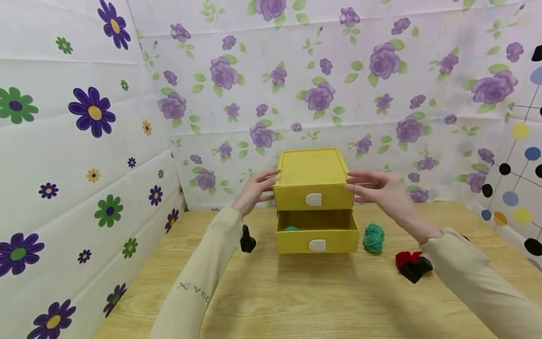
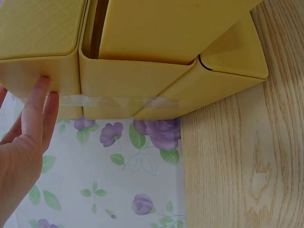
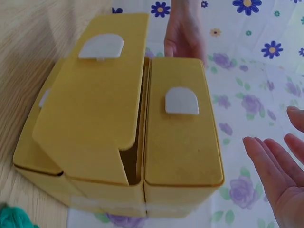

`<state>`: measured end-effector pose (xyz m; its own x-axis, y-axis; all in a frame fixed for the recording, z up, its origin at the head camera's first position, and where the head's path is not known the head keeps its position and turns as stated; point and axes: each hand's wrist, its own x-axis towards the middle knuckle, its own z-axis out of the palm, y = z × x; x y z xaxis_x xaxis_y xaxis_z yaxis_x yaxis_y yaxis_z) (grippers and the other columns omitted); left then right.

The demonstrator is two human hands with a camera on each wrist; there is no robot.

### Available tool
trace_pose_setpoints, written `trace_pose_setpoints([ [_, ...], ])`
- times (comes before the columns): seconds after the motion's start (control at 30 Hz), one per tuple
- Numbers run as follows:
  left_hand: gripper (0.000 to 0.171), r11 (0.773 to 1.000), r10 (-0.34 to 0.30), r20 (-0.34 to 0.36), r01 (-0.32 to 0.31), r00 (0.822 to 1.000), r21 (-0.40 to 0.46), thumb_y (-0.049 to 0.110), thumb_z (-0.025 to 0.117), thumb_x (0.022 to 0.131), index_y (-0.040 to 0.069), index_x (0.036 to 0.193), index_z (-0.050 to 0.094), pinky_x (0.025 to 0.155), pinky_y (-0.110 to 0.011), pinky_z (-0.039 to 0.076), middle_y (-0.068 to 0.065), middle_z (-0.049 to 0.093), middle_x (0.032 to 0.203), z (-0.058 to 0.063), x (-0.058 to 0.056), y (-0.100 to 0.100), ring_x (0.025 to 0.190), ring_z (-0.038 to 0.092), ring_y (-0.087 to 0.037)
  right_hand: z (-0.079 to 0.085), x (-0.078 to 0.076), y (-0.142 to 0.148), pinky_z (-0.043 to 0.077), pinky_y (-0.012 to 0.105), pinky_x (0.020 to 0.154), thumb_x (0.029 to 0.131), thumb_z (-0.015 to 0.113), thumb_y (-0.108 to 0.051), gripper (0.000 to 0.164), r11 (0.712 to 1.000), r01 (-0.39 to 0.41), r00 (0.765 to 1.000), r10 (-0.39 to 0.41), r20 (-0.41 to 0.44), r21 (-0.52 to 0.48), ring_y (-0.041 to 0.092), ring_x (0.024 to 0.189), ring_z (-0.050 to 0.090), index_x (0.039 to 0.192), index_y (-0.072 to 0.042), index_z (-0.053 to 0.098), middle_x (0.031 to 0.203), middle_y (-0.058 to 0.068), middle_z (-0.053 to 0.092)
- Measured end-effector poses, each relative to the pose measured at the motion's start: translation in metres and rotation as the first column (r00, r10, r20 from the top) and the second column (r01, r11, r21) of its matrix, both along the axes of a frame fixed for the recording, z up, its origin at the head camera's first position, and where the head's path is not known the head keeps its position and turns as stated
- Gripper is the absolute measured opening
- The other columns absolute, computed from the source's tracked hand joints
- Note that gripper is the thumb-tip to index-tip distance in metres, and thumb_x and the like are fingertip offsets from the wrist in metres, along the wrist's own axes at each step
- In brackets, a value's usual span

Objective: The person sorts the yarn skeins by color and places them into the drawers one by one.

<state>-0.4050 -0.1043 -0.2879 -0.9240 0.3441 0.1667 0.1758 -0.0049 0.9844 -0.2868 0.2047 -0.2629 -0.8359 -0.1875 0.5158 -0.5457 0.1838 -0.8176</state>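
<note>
Drawer unit [image 1: 313, 165] faces the viewer, fronts [image 1: 291, 198] stretching crosswise, left hand [image 1: 256, 189] and right hand [image 1: 383, 189] unclenched.

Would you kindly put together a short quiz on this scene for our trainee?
1. True or false: the middle drawer stands open.
2. On the table, which lies nearer the cabinet: the green yarn or the red item?
3. Fill in: the left hand and right hand are at opposite ____ of the cabinet.

Key: 1. True. 2. The green yarn. 3. Sides.
</note>
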Motion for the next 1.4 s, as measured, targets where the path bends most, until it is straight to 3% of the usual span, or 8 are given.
trace_pose_setpoints([
  [0.33,0.036,0.999,0.04,-0.01,-0.039,0.999,0.005,0.023,0.058,0.091,0.017,0.127,0.055,0.078,-0.038,0.048,-0.006,0.051,0.121,-0.004,-0.002,-0.001,0.096,0.053,-0.027,-0.005,-0.007,0.035,0.051,0.035,0.065,0.082,0.069,-0.02,0.041,0.991,0.134,0.991,-0.135,0.005,0.013,0.02,0.082,0.063,0.118,-0.003,0.06,0.103,0.01,0.064],
  [0.57,0.037,1.0,0.029,0.004,-0.029,1.0,0.007,0.022,0.057,0.092,0.016,0.128,0.053,0.078,-0.038,0.048,-0.006,0.049,0.124,-0.002,0.0,-0.004,0.099,0.052,-0.029,-0.02,-0.019,0.053,0.051,0.034,0.066,0.083,0.068,-0.022,0.043,0.984,0.168,0.981,-0.173,0.093,0.059,0.017,0.084,0.063,0.119,-0.001,0.058,0.105,0.012,0.062],
  [0.8,0.039,1.0,-0.008,0.025,0.007,1.0,0.005,0.017,0.054,0.093,0.011,0.132,0.049,0.082,-0.041,0.045,-0.01,0.045,0.127,0.007,0.009,-0.002,0.102,0.049,-0.031,-0.045,-0.028,0.064,0.05,0.031,0.069,0.082,0.069,-0.028,0.054,0.971,0.209,0.957,-0.227,0.181,0.113,0.012,0.084,0.062,0.124,0.002,0.053,0.109,0.018,0.059],
  [0.97,0.04,1.0,-0.003,-0.006,0.003,1.0,-0.008,0.02,0.055,0.093,0.011,0.132,0.049,0.081,-0.04,0.046,-0.01,0.046,0.126,0.003,0.003,-0.001,0.099,0.051,-0.028,-0.066,-0.032,0.068,0.05,0.03,0.069,0.08,0.068,-0.036,0.063,0.95,0.277,0.923,-0.304,0.235,0.141,0.013,0.081,0.062,0.127,0.002,0.05,0.108,0.022,0.056],
  [1.17,0.039,1.0,0.017,-0.017,-0.017,1.0,-0.019,0.024,0.056,0.092,0.015,0.13,0.052,0.079,-0.038,0.047,-0.007,0.048,0.123,-0.002,-0.003,0.001,0.099,0.051,-0.028,-0.089,-0.036,0.068,0.05,0.031,0.068,0.081,0.068,-0.037,0.06,0.929,0.318,0.9,-0.359,0.248,0.188,0.023,0.085,0.062,0.123,0.004,0.053,0.112,0.024,0.054],
  [1.4,0.038,1.0,0.021,-0.005,-0.021,1.0,-0.015,0.024,0.057,0.091,0.016,0.128,0.053,0.078,-0.037,0.048,-0.006,0.049,0.123,-0.001,-0.003,0.002,0.097,0.052,-0.026,-0.113,-0.036,0.068,0.051,0.032,0.066,0.081,0.068,-0.037,0.065,0.917,0.33,0.882,-0.384,0.273,0.225,0.033,0.085,0.061,0.124,0.008,0.049,0.112,0.029,0.053],
])
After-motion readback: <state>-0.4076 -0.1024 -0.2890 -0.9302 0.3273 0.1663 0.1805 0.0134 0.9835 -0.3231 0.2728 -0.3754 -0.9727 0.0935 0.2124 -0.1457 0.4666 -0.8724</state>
